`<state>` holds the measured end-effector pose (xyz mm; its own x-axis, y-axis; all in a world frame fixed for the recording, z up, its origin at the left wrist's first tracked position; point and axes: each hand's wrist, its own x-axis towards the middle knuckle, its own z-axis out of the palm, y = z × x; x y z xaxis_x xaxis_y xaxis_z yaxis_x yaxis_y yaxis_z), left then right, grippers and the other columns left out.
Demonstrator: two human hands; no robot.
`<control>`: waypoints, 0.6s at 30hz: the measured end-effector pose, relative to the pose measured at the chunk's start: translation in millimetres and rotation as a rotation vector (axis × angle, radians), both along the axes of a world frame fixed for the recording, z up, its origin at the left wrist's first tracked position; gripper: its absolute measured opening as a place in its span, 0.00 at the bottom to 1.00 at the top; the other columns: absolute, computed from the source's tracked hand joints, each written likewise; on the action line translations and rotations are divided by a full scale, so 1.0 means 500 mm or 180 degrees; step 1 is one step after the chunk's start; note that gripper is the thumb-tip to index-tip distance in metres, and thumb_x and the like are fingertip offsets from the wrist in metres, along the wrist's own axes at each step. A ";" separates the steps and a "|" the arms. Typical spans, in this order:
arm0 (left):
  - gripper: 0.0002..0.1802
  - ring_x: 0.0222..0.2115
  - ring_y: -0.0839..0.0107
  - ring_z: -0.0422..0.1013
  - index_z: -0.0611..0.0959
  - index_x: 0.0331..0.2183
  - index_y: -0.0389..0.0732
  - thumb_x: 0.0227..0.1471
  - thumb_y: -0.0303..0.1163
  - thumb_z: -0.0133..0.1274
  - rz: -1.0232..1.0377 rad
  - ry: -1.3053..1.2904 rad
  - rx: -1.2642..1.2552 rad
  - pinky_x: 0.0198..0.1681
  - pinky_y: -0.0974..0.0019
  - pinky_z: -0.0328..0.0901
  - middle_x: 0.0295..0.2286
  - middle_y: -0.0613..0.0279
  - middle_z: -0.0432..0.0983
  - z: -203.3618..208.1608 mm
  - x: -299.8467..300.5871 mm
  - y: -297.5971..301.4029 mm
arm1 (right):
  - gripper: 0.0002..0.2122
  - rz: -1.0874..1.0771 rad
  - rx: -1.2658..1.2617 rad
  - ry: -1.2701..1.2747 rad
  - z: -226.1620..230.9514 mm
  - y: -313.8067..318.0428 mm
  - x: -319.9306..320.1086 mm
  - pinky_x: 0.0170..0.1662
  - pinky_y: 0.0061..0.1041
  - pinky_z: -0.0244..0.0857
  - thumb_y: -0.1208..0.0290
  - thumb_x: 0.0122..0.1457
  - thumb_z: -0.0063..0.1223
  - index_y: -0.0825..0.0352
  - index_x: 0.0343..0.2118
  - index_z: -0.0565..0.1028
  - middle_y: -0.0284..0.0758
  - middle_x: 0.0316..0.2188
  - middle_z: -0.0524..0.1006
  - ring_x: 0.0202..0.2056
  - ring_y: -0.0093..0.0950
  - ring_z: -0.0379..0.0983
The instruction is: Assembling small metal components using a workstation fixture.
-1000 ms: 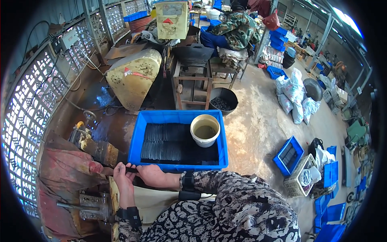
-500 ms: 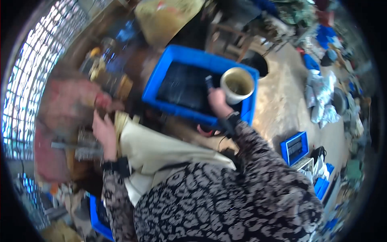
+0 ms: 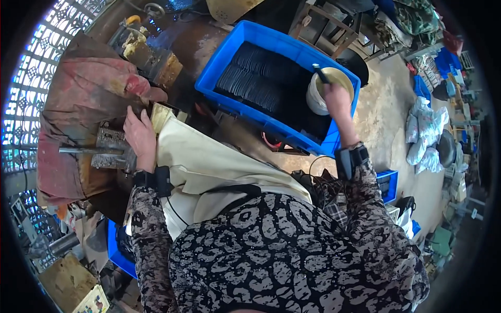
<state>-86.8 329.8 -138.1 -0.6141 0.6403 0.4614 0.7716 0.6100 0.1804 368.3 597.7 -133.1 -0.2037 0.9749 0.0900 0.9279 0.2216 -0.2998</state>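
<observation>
Where a stained red cloth [image 3: 94, 104] is draped to the left of the blue plastic crate [image 3: 220, 55], a ribbed metal block [image 3: 108, 151] is left uncovered, while the surfaces around it are perhaps being shielded from splashes. On the near side of the crate, a cream sheet [image 3: 214, 156] is spread across the lap, presumably so that clothing is kept clean. Inside the crate, thin black plates [image 3: 250, 83] are packed on edge in rows, an arrangement by which they are probably kept orderly and easily picked. A whitish bucket [image 3: 316, 98] is stood at the crate's right end, apparently so that it is kept within reach.

To the left of the crate, the left hand [image 3: 140, 136] is laid by the metal block with fingers loosely spread and nothing visibly held (whether weight is borne there cannot be told). Above the crate's right end, a narrow dark strip [image 3: 320, 73] is pinched in the right hand [image 3: 338, 101] and held slanting over the bucket's mouth; by this end grip, most of its length seems to be left free.
</observation>
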 end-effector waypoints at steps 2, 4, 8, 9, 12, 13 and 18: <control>0.29 0.45 0.45 0.67 0.67 0.54 0.36 0.58 0.46 0.44 -0.0017 0.0028 0.0074 0.47 0.49 0.63 0.44 0.41 0.72 0.004 -0.004 -0.007 | 0.12 -0.0015 -0.0123 -0.0439 0.026 0.034 0.034 0.42 0.44 0.68 0.66 0.56 0.48 0.69 0.33 0.78 0.51 0.32 0.78 0.36 0.48 0.75; 0.28 0.45 0.45 0.67 0.67 0.54 0.36 0.59 0.45 0.44 0.0086 -0.0055 0.0022 0.47 0.50 0.62 0.45 0.41 0.71 0.013 -0.001 -0.015 | 0.12 -0.0019 -0.0692 -0.1146 0.042 0.050 0.044 0.42 0.41 0.69 0.67 0.54 0.48 0.68 0.36 0.79 0.49 0.35 0.78 0.38 0.46 0.76; 0.28 0.46 0.44 0.66 0.67 0.54 0.35 0.59 0.44 0.45 0.0072 -0.0272 -0.0028 0.49 0.51 0.61 0.46 0.40 0.70 0.018 0.021 0.008 | 0.15 -0.0027 -0.0993 -0.1473 -0.086 0.132 0.140 0.41 0.39 0.71 0.66 0.53 0.49 0.67 0.40 0.78 0.45 0.38 0.79 0.40 0.43 0.76; 0.28 0.46 0.44 0.66 0.67 0.54 0.35 0.59 0.44 0.45 0.0119 -0.0262 -0.0036 0.49 0.51 0.61 0.46 0.40 0.70 0.014 0.017 0.001 | 0.15 0.0027 -0.0995 -0.1469 -0.095 0.144 0.135 0.41 0.39 0.71 0.66 0.53 0.49 0.67 0.40 0.78 0.45 0.38 0.79 0.40 0.43 0.76; 0.28 0.46 0.44 0.66 0.68 0.54 0.35 0.59 0.45 0.44 0.0148 -0.0289 -0.0055 0.50 0.51 0.61 0.46 0.40 0.70 0.018 0.018 0.001 | 0.16 0.0582 -0.1331 -0.2070 -0.088 0.157 0.147 0.36 0.40 0.72 0.66 0.54 0.48 0.67 0.43 0.78 0.46 0.40 0.78 0.41 0.46 0.76; 0.28 0.47 0.44 0.66 0.68 0.54 0.35 0.59 0.45 0.44 0.0150 -0.0318 -0.0085 0.50 0.51 0.61 0.46 0.40 0.71 0.020 0.020 0.003 | 0.16 0.0564 -0.1338 -0.2079 -0.084 0.154 0.157 0.36 0.40 0.72 0.66 0.54 0.48 0.67 0.43 0.78 0.46 0.40 0.78 0.41 0.46 0.76; 0.28 0.43 0.45 0.68 0.68 0.53 0.35 0.58 0.45 0.45 0.0103 -0.0064 0.0033 0.46 0.49 0.63 0.43 0.42 0.73 -0.006 -0.007 -0.013 | 0.12 -0.1010 -0.1762 0.1158 -0.027 0.093 0.182 0.18 0.23 0.55 0.63 0.60 0.47 0.67 0.29 0.75 0.33 0.22 0.72 0.18 0.22 0.65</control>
